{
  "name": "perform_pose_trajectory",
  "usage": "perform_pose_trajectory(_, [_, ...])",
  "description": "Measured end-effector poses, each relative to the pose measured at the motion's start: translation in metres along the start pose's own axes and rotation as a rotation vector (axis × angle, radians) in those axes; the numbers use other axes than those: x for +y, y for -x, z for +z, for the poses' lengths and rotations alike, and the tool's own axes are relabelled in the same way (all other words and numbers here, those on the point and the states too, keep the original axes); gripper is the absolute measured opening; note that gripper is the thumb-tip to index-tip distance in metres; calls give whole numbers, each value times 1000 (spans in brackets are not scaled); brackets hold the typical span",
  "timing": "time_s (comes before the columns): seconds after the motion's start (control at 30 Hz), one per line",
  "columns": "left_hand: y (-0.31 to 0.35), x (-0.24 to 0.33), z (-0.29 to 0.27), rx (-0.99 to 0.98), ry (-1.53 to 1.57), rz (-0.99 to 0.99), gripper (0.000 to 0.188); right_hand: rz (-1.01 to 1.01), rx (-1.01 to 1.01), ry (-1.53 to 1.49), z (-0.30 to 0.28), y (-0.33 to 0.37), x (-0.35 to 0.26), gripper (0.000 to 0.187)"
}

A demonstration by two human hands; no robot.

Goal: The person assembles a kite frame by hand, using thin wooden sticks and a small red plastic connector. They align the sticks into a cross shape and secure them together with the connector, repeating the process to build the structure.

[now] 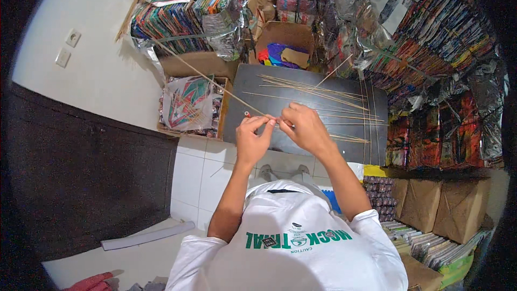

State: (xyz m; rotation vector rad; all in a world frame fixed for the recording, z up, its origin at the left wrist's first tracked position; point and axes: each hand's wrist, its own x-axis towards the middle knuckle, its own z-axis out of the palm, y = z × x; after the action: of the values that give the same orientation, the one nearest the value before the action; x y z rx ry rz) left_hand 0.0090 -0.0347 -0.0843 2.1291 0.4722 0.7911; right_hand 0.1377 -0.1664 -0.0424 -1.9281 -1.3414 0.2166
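Both my hands meet over the near left part of a dark table [250,83]. My left hand [253,139] is closed, its thumb and fingers pinching a long thin bamboo stick [215,83] that slants up to the far left. My right hand [306,129] is closed too, its fingertips against the left hand's at the stick's near end. Whether a thread or another small piece lies between the fingertips is too fine to see. A small red-and-white round tip [247,113] shows just beyond my left hand. Several loose bamboo sticks [328,92] lie on the table.
Left of the table, an open carton [229,94] bears a paper kite [186,102]. Bundled kite stacks [167,21] rise behind it, and more wrapped stacks [431,27] crowd the right. Another open box [280,29] stands behind the table. A white roll [148,235] lies on the floor.
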Motion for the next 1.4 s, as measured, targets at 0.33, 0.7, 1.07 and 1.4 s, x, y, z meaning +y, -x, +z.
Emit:
perform_pose_trajectory(0.33, [-1, 5, -6, -99, 53, -88, 14, -25, 108, -32, 11, 9, 13, 28])
perform_pose_trajectory(0.7, [2, -1, -8, -17, 452, -414, 15, 217, 90, -144, 22, 35, -10, 23])
perform_pose_trajectory(1.07, [3, -6, -8, -12, 512, -465, 16, 364, 184, -154, 32, 55, -16, 20])
perform_pose_trajectory(1.4, [11, -2, 5, -157, 540, -401, 14, 161, 318, -250, 36, 42, -7, 31])
